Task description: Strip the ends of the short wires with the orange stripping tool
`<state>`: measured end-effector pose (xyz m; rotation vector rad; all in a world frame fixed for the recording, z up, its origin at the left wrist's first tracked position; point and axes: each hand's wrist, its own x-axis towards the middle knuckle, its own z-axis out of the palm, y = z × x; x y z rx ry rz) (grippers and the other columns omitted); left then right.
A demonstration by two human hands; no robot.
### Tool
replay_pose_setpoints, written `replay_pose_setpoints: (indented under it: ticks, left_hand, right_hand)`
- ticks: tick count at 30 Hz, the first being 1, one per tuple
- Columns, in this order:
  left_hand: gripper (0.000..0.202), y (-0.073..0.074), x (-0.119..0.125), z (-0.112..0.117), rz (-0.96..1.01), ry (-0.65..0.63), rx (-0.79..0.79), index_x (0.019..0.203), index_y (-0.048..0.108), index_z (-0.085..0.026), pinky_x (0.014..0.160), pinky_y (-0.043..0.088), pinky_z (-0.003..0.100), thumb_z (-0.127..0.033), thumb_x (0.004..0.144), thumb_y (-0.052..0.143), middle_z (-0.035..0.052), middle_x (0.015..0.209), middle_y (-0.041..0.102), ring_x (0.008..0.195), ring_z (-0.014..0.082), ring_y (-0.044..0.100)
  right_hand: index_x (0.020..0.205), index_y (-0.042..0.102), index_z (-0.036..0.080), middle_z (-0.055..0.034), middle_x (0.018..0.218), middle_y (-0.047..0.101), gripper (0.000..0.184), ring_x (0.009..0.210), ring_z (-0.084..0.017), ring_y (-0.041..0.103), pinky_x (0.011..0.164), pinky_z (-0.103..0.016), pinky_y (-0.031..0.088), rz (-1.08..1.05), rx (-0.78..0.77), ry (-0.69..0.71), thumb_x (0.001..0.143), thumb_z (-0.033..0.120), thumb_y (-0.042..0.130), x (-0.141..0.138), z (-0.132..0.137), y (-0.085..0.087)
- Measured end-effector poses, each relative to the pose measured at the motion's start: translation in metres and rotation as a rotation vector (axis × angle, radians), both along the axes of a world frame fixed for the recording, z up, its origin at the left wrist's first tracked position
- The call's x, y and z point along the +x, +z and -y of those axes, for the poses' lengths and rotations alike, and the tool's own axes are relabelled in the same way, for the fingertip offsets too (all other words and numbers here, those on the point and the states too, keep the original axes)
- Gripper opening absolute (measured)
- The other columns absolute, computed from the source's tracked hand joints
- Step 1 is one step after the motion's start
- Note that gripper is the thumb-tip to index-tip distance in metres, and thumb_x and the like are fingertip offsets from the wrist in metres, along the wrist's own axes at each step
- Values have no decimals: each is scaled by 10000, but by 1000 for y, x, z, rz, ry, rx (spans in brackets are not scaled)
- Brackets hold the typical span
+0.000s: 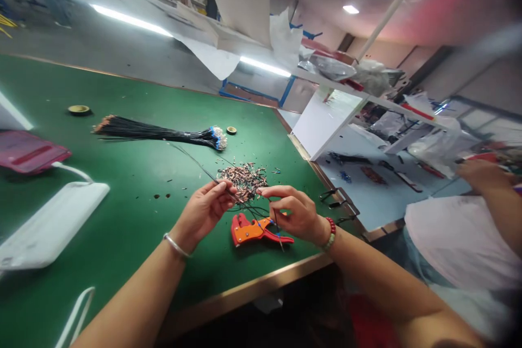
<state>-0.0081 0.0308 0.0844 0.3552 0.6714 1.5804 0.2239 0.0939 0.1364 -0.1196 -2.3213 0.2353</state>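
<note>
My left hand [206,207] is pinched on thin black wires [244,207] that run across to my right hand [296,212], whose fingers are also closed on them. Both hands hover over the green table [122,174], just in front of a small pile of copper-coloured terminals [243,176]. An orange and red wire stripper [255,230] lies on the table under and between my hands. A long bundle of black wires with blue and white ends [163,133] lies further back. One loose wire trails from the bundle towards my left hand.
A white power bank with cable [53,220] and a pink case [28,149] lie at the left. Two small tape rolls [79,110] [231,130] sit near the bundle. Another person in a white shirt [465,239] works at the right, beside a cluttered white bench [367,174].
</note>
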Motion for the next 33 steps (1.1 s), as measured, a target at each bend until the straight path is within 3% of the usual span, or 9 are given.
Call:
replay_pose_setpoints:
  ticks: [6, 10, 13, 18, 22, 24, 27, 30, 33]
  left_hand:
    - [118, -4, 4, -2, -21, -22, -48, 1020, 767, -115, 628, 617, 189, -87, 915, 721, 124, 1076, 814, 697, 109, 731]
    - [113, -5, 3, -3, 1, 2, -59, 1019, 745, -144, 603, 599, 177, -88, 926, 715, 95, 1026, 813, 694, 103, 726]
    - [150, -7, 3, -5, 13, 12, -60, 1051, 743, -139, 567, 579, 173, -89, 910, 737, 80, 947, 802, 694, 112, 725]
    - [94, -14, 1, -8, 30, 74, -50, 948, 746, -135, 588, 581, 164, -118, 871, 798, 41, 835, 777, 680, 101, 713]
    - [174, -15, 6, -9, 37, 99, -16, 924, 746, -150, 669, 611, 177, -184, 817, 879, 34, 883, 790, 742, 105, 738]
    - [235, -15, 10, -10, 38, 104, 6, 904, 749, -154, 689, 617, 192, -230, 769, 927, 31, 875, 789, 750, 114, 743]
    - [321, -17, 15, -11, 34, 119, 32, 884, 759, -163, 701, 621, 221, -284, 689, 984, 18, 831, 779, 718, 118, 729]
    - [381, -19, 16, -12, 21, 142, 33, 884, 772, -184, 717, 625, 249, -343, 635, 1013, 1, 809, 772, 713, 126, 722]
    - [437, -20, 14, -12, -16, 117, 4, 839, 784, -142, 727, 637, 286, -410, 593, 1026, 59, 818, 781, 759, 176, 747]
  right_hand:
    - [999, 608, 187, -150, 1220, 759, 57, 1189, -212, 754, 983, -351, 663, 198, 129, 139, 1011, 131, 604, 9, 6, -14]
    - [1042, 663, 164, -139, 1229, 759, 97, 1265, -224, 716, 1079, -380, 620, 299, 226, 197, 1033, 128, 575, 13, 1, -16]
    - [1059, 675, 148, -159, 1221, 761, 103, 1219, -230, 735, 1044, -391, 636, 378, 239, 204, 1034, 130, 578, 14, -3, -10]
    - [1242, 684, 165, -137, 1265, 752, 302, 1192, -206, 728, 1030, -367, 627, 531, -23, 89, 978, 68, 572, 2, -19, 19]
    - [1278, 705, 145, -127, 1180, 787, 294, 1098, -210, 750, 979, -368, 606, 428, -393, -165, 1052, 235, 540, -51, -47, 43]
    - [1172, 751, 138, -131, 1147, 792, 289, 1050, -227, 743, 922, -360, 585, 571, -470, -246, 1063, 316, 551, -92, -59, 46]
    - [934, 759, 130, -73, 833, 769, 353, 704, -167, 665, 644, -281, 516, 889, -662, -207, 1054, 398, 564, -150, -63, 38]
    - [859, 730, 139, -13, 740, 728, 249, 612, -110, 577, 567, -228, 446, 915, -792, -121, 1012, 314, 638, -183, -58, 24]
    - [839, 729, 137, 13, 664, 686, 230, 574, -94, 549, 550, -220, 421, 869, -828, -125, 1010, 245, 620, -192, -57, 17]
